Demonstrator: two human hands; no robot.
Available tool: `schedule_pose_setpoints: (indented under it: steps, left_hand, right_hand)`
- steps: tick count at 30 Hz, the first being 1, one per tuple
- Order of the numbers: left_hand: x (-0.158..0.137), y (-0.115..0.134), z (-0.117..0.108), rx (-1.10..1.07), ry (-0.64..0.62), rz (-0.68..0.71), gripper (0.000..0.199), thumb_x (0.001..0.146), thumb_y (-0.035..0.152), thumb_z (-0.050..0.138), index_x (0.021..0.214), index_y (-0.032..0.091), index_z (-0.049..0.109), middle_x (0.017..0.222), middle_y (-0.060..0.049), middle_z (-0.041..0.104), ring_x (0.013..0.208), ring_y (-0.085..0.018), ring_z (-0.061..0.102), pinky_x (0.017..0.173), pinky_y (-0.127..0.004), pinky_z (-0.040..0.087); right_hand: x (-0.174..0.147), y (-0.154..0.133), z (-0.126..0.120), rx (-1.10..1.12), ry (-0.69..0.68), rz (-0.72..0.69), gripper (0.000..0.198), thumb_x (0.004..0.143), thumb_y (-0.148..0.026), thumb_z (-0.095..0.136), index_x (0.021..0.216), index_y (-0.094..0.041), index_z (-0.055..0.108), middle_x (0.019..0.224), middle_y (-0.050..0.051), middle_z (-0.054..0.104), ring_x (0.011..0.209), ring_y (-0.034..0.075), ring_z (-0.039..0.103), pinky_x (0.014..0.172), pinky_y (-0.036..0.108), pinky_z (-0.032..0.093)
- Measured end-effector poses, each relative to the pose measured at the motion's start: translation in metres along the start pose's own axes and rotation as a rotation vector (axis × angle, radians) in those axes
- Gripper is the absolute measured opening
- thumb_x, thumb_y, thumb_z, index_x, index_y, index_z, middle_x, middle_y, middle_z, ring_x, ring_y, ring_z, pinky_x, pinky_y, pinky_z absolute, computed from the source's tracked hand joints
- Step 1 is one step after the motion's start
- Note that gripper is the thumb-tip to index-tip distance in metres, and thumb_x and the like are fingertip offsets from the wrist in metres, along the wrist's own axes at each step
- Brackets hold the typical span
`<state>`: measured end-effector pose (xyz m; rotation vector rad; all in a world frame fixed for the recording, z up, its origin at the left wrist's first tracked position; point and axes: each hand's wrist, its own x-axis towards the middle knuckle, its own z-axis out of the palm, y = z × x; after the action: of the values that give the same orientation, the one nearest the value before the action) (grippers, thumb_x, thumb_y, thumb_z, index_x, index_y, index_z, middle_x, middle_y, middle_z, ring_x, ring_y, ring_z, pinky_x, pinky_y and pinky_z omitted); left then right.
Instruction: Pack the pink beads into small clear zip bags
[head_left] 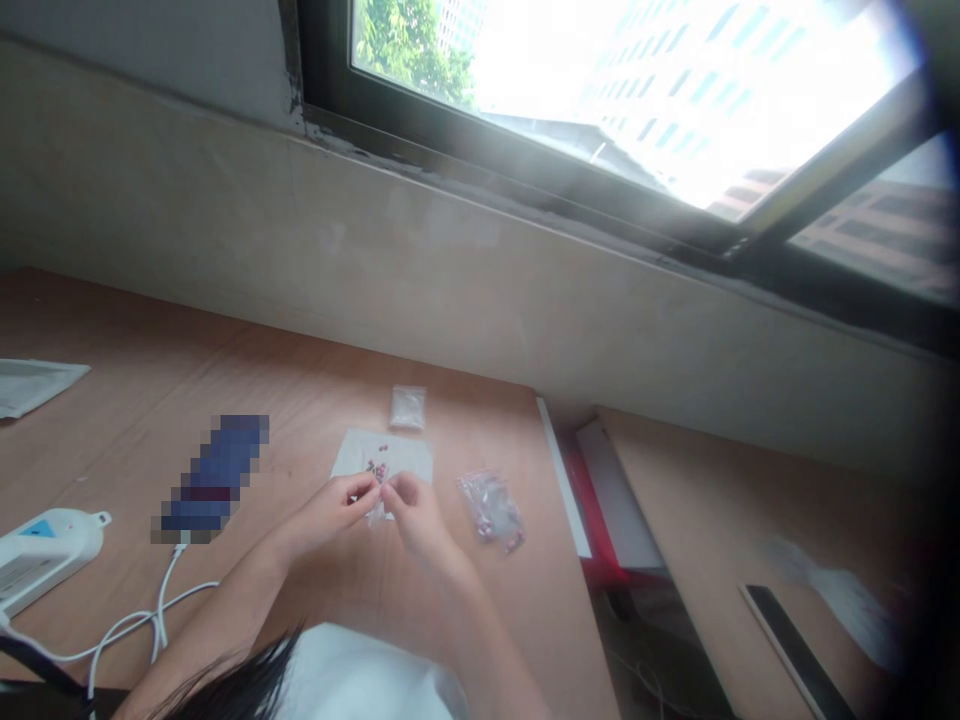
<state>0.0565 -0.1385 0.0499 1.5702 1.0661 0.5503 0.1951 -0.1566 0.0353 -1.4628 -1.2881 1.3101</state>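
My left hand (351, 500) and my right hand (414, 508) meet over the near edge of a white sheet (416, 450) on the desk. Thumbs and fingers of both are closed in a pinch, their tips almost touching. Between them hangs a small clear plastic bag (376, 515), partly hidden by the fingers. Just beyond the fingertips, a cluster of small red and dark pieces (377, 468) lies on the sheet; they are too small to name. To the right of my right hand rests a clear bag with reddish pieces inside (491, 508).
Behind the sheet lies a clear packet (408, 408). At left are a pixelated dark blue object (217, 475), a white cable (161, 610), a white power strip (56, 550) and a pale envelope (37, 385). A gap separates this desk (300, 390) from another desk (697, 500).
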Motion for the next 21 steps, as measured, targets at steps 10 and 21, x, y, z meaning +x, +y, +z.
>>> schedule_pose_setpoints:
  steps: [10, 21]
  left_hand:
    - [0.0014, -0.0046, -0.0007, 0.029, 0.027, 0.009, 0.028, 0.076, 0.039, 0.038, 0.064, 0.016, 0.05, 0.058, 0.004, 0.044, 0.055, -0.01, 0.04, 0.051, -0.02, 0.032]
    - [-0.0039, 0.0024, -0.0041, -0.135, -0.08, -0.097, 0.033, 0.079, 0.045, 0.031, 0.066, 0.018, 0.044, 0.053, 0.007, 0.037, 0.046, -0.008, 0.036, 0.046, -0.02, 0.031]
  right_hand:
    - [0.0018, 0.0039, 0.0014, 0.098, -0.07, 0.043, 0.019, 0.071, -0.032, 0.049, 0.062, -0.015, 0.047, 0.062, -0.002, 0.047, 0.061, 0.01, 0.045, 0.056, 0.022, 0.035]
    - [-0.0021, -0.0049, -0.0048, -0.063, -0.139, -0.062, 0.023, 0.074, -0.037, 0.048, 0.068, -0.015, 0.05, 0.067, 0.0, 0.053, 0.065, 0.012, 0.048, 0.06, 0.023, 0.035]
